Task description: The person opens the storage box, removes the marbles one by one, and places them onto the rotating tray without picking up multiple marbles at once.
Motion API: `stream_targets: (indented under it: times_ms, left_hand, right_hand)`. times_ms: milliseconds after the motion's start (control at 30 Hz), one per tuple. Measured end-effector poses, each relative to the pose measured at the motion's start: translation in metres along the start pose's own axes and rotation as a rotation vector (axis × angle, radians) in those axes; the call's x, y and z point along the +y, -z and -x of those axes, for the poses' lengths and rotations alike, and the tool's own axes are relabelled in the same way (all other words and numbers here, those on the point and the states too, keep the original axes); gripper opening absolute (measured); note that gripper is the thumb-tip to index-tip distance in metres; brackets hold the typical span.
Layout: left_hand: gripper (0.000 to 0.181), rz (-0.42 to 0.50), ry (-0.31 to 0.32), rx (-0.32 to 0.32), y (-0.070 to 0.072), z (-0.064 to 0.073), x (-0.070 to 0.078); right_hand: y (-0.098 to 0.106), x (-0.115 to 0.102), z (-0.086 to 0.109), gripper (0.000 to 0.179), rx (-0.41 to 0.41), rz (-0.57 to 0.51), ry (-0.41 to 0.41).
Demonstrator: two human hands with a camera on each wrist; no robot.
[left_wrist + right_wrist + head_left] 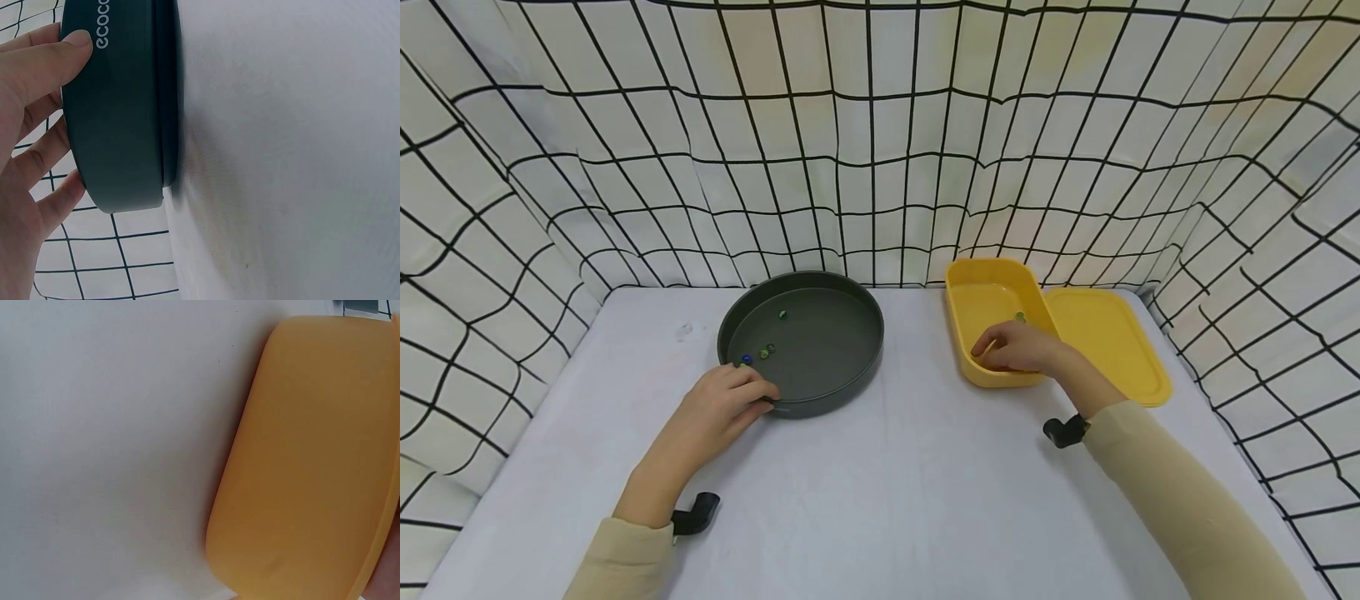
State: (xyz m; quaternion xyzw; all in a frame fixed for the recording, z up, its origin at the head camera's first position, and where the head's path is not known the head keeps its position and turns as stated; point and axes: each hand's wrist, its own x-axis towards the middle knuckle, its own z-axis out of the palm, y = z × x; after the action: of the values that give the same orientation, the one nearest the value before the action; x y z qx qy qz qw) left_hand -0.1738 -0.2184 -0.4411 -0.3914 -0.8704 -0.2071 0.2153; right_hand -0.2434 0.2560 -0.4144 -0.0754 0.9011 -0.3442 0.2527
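Note:
My left hand (722, 410) holds the near left rim of a round dark grey-green pan (820, 392). In the left wrist view the thumb (78, 39) presses the outer wall, and the other fingers reach over the rim. Several small marbles, including a blue marble (747, 359) and a green marble (783, 315), lie in the pan near that hand. My right hand (1018, 346) reaches into the near end of a yellow rectangular box (958, 321), fingers bent downward. I cannot tell whether its fingertips hold anything. A green marble (1020, 317) shows just beyond it inside the box.
A flat yellow lid (1108, 342) lies right of the box. White cloth (895, 500) covers the table. Black netting (872, 158) over white sheeting rises along the back and both sides, close behind the pan and box.

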Motion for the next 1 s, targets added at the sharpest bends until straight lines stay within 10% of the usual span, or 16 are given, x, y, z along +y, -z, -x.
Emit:
stream_targets:
  times_ms: [1000]
  left_hand:
    - [0.026,0.001,0.009,-0.002,0.000,-0.001,0.001]
  right_hand:
    - [-0.011,-0.009,-0.018,0.014,0.011,0.120,-0.015]
